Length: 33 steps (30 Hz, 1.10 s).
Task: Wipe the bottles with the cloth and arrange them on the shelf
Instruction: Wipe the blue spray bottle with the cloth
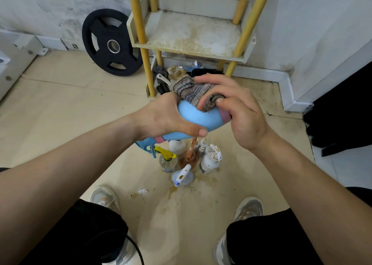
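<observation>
Blue bottle tilting in our left hand, fingers curling round it; our right hand pressing striped cloth onto it, fingers clamping cloth.

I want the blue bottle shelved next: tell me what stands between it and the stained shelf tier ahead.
Nothing visible does. The blue bottle, gripped by the left hand, the right hand holding the cloth against it, faces the shelf tier, open in front; only its yellow corner posts flank it.
</observation>
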Available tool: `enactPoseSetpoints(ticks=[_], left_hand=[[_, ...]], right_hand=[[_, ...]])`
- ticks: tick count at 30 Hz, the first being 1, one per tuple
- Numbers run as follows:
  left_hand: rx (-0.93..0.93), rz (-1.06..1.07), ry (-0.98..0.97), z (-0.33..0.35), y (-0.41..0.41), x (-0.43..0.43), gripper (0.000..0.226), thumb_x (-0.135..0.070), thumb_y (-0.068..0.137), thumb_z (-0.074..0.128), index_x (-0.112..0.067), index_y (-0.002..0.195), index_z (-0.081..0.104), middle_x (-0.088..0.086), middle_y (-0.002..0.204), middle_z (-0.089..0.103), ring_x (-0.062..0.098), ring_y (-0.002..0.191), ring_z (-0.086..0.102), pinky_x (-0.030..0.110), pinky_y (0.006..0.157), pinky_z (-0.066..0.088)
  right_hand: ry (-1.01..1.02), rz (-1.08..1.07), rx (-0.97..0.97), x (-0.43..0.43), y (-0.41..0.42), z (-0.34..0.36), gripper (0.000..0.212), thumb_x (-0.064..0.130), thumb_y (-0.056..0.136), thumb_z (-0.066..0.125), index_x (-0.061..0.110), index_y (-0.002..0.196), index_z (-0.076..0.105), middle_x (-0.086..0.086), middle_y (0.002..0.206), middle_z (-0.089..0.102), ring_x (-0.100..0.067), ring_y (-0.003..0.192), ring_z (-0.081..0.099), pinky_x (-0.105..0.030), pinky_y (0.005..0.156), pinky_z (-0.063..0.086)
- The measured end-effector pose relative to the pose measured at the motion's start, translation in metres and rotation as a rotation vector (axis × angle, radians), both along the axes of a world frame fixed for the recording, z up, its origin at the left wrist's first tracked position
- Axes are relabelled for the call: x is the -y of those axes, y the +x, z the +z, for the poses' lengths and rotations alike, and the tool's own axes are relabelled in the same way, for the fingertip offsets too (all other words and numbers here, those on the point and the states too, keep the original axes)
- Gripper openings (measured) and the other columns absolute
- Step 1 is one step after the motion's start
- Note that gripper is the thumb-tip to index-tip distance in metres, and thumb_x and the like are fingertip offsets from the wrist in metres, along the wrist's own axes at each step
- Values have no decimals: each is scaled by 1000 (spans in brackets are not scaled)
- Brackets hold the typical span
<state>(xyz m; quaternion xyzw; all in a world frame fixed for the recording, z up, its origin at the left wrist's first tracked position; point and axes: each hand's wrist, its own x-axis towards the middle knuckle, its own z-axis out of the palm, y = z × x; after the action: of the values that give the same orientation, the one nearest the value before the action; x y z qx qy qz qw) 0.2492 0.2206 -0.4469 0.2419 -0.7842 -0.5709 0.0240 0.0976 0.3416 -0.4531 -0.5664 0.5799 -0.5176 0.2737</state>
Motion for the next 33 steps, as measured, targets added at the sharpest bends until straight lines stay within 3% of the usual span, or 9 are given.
enactPoseSetpoints(ticks=[4,8,16,20,24,26,28,31,33], left_hand=[[-13,53,38,-2,2,1,32,-21,70,90,-29,91,68,-18,80,73,-1,75,68,16,68,52],[-74,128,164,-3,2,8,24,-11,75,85,-21,91,69,-13,76,74,2,70,69,17,64,54],[-94,186,194,-8,3,11,54,-30,64,86,-15,113,69,2,98,77,12,82,72,26,70,59],[-54,164,165,-8,7,11,71,-39,56,91,-21,119,64,-1,102,75,14,86,73,36,71,62],[17,119,147,-8,8,8,75,-29,61,95,-29,124,53,6,107,68,29,82,74,38,49,58],[-7,128,139,-10,8,6,71,-20,69,91,-29,127,51,5,109,66,32,83,73,37,50,58],[-40,134,129,-12,8,7,74,-17,70,91,-29,130,50,1,109,63,23,82,71,29,49,55],[-11,128,97,-12,10,10,77,-38,61,91,-43,128,52,-14,101,63,8,79,68,24,51,53],[-26,133,120,-14,10,10,73,-43,62,89,-42,126,55,-13,98,65,6,75,68,24,49,51]], right_hand=[[-8,17,-234,-1,3,4,37,23,81,43,13,95,77,-9,140,59,-17,139,45,-33,118,30],[-61,-28,-444,-4,5,4,43,21,79,45,12,104,78,-10,147,54,-29,147,35,-42,123,25],[-127,-186,-110,-2,5,-15,41,7,92,44,5,126,67,-16,147,52,-28,140,47,-54,113,40],[-108,-194,-24,-2,11,-14,42,7,96,43,16,133,60,-8,144,56,-15,138,48,-37,113,40],[-46,-154,76,3,12,-14,42,19,100,42,23,141,52,-5,147,55,-16,141,47,-45,118,37],[3,-146,94,5,10,-13,40,16,100,41,23,137,54,-2,139,59,-6,132,52,-31,109,43],[53,-162,197,5,8,-10,40,6,103,37,20,137,51,8,114,64,12,101,59,-9,85,44],[109,-252,351,7,6,-14,39,5,108,34,17,141,50,25,76,62,10,62,55,-7,58,39],[129,-304,371,8,8,-19,35,12,108,36,14,137,56,26,60,59,5,52,49,-10,50,34]])
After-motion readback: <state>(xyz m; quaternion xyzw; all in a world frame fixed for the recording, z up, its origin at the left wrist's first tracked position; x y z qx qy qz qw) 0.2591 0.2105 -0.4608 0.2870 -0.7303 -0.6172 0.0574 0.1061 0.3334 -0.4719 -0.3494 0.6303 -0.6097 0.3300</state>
